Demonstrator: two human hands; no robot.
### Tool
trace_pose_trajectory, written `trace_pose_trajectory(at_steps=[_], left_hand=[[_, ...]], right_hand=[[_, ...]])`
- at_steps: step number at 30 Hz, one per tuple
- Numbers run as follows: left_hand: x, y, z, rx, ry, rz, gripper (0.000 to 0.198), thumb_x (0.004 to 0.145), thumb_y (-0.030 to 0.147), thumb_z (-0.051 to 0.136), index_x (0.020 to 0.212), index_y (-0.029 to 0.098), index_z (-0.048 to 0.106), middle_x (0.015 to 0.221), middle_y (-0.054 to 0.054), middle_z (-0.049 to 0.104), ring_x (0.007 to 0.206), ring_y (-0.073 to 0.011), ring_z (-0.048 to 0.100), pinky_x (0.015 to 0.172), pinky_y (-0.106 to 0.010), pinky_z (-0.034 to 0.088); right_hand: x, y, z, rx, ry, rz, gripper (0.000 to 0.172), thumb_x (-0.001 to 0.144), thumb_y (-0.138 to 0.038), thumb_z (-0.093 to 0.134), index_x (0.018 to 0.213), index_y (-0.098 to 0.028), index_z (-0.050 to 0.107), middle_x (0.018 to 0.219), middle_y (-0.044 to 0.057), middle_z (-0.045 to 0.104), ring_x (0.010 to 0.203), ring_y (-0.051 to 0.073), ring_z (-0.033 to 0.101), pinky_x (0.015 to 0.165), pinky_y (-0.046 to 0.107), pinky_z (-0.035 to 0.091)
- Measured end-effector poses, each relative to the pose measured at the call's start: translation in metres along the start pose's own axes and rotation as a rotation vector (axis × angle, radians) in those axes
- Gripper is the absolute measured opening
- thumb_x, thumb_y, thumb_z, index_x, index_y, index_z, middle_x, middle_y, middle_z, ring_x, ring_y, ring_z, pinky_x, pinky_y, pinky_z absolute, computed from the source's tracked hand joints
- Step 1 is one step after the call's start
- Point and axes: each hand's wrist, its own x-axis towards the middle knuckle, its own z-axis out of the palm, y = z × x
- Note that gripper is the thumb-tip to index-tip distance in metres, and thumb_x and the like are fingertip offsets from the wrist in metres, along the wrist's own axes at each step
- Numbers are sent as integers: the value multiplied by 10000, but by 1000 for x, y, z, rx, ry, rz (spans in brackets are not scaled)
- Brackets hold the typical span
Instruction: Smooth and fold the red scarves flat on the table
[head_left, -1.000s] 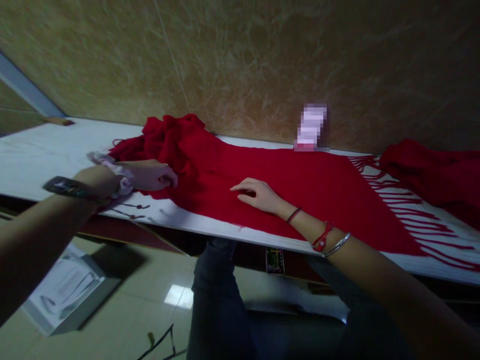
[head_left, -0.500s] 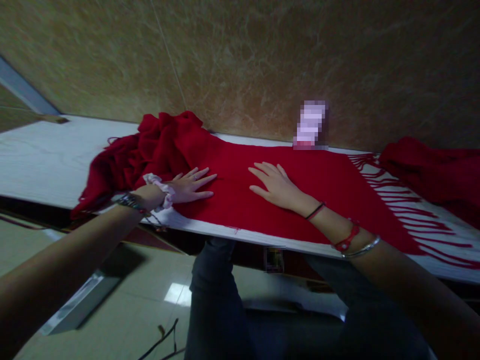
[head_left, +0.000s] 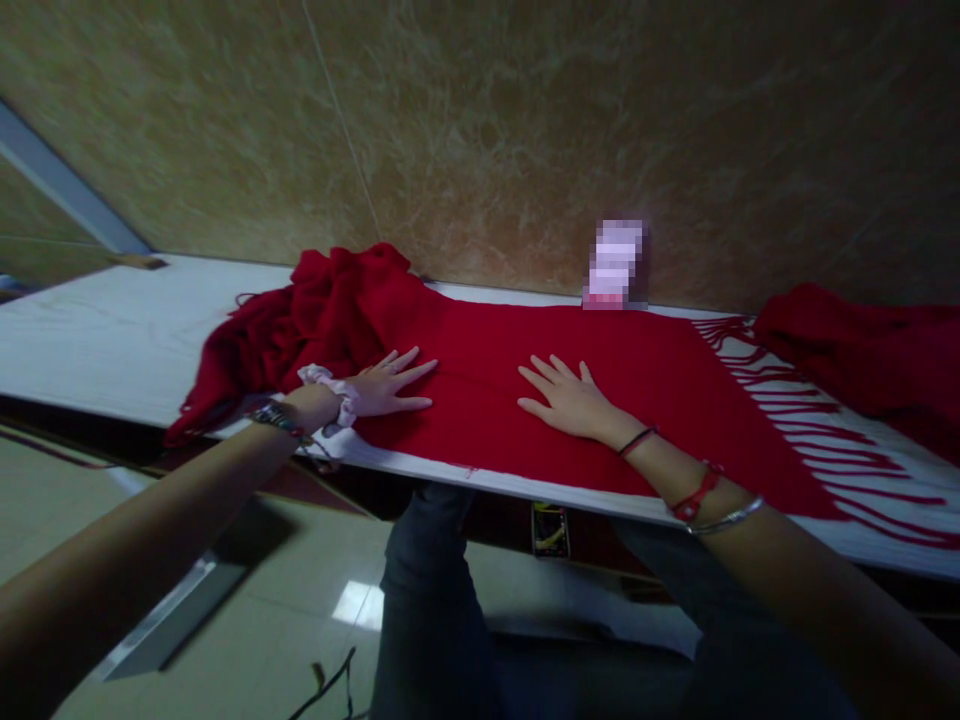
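Head view: left hand (head_left: 386,388) wide, fingers fanned, palm down on the red scarf (head_left: 476,400), just beside its crumpled part; nothing in the grasp. Right hand (head_left: 566,400) also wide and palm down, on the smooth stretch, with bare red cloth between both. At the left wrist, a pale scrunchie (head_left: 330,393); on the right forearm, a thin dark band (head_left: 637,440), a red bracelet (head_left: 699,495) and a silver bangle (head_left: 726,520). Scarf laid lengthwise along the white worktop (head_left: 82,330), heaped in folds to the left, flat to the right, ending in a loose fringe (head_left: 825,430). Beyond the fringe, a second red cloth (head_left: 862,350), bunched. Behind the scarf, near the marbled wall (head_left: 487,130), an upright pixelated object (head_left: 613,265). Below the front edge, trousered legs (head_left: 420,600) above a tiled floor (head_left: 292,610).
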Motion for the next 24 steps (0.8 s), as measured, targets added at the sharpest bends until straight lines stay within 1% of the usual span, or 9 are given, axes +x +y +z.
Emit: trace_pose_trajectory(at_steps=[2, 3, 5, 8, 12, 17, 20, 22, 24], left_hand=[[-1, 0, -8, 12, -72, -18, 717, 836, 530, 400, 1422, 185, 172, 1459, -173, 184, 1333, -332, 167, 1009, -415, 280], [1, 2, -13, 16, -60, -27, 714, 843, 511, 402, 1422, 167, 167, 1459, -184, 173, 1336, -332, 156, 1015, -418, 271], [9, 13, -21, 11, 34, -52, 671, 865, 497, 369, 1420, 171, 178, 1467, -179, 144, 1339, -340, 132, 1018, -447, 259], [30, 33, -27, -25, 187, -88, 611, 883, 527, 304, 1414, 246, 194, 1492, -110, 73, 1342, -362, 73, 1013, -515, 237], [54, 49, -18, -111, 95, -139, 603, 882, 551, 259, 1416, 285, 167, 1495, -65, 94, 1344, -358, 68, 1010, -576, 189], [58, 40, -8, -130, 47, -151, 610, 865, 577, 232, 1413, 322, 149, 1494, -37, 102, 1334, -390, 67, 986, -635, 144], [68, 25, -13, -109, -60, -128, 705, 817, 635, 291, 1417, 295, 146, 1494, -73, 89, 1320, -420, 92, 989, -604, 184], [84, 18, -16, -79, -107, -76, 737, 806, 633, 325, 1416, 243, 187, 1473, -121, 173, 1316, -387, 174, 1008, -544, 214], [105, 19, -17, -36, -33, 3, 609, 862, 541, 286, 1389, 234, 283, 1414, -115, 327, 1299, -324, 267, 1010, -508, 241]], right_hand=[[-1, 3, -4, 31, -18, -8, 612, 847, -573, 323, 1371, -258, 324, 1461, 77, 257, 1334, 328, 192, 1018, 642, 138], [-2, 6, -6, 46, -16, -6, 619, 846, -577, 322, 1374, -256, 317, 1462, 80, 255, 1335, 324, 190, 1021, 635, 143], [-2, 19, -13, 50, 20, 32, 628, 847, -582, 308, 1383, -255, 296, 1468, 81, 241, 1341, 318, 173, 1024, 631, 142], [-5, 50, -22, -21, 76, 183, 636, 851, -577, 288, 1396, -249, 262, 1484, 72, 193, 1352, 322, 118, 1020, 643, 118], [-17, 98, -20, -90, 5, 383, 620, 866, -553, 240, 1396, -232, 265, 1482, 73, 202, 1349, 317, 141, 1020, 634, 135], [-33, 123, -12, -118, 1, 432, 609, 869, -550, 225, 1392, -242, 278, 1478, 61, 218, 1346, 286, 175, 1045, 569, 170], [-36, 124, -13, -103, 7, 443, 623, 864, -561, 218, 1392, -235, 279, 1477, 63, 219, 1345, 289, 174, 1048, 567, 164], [-35, 124, -18, -81, -23, 447, 643, 857, -573, 223, 1396, -225, 271, 1481, 72, 204, 1346, 304, 162, 1042, 582, 163], [-31, 122, -24, -40, -69, 468, 671, 846, -592, 236, 1406, -222, 243, 1486, 83, 174, 1346, 328, 142, 1028, 611, 161]])
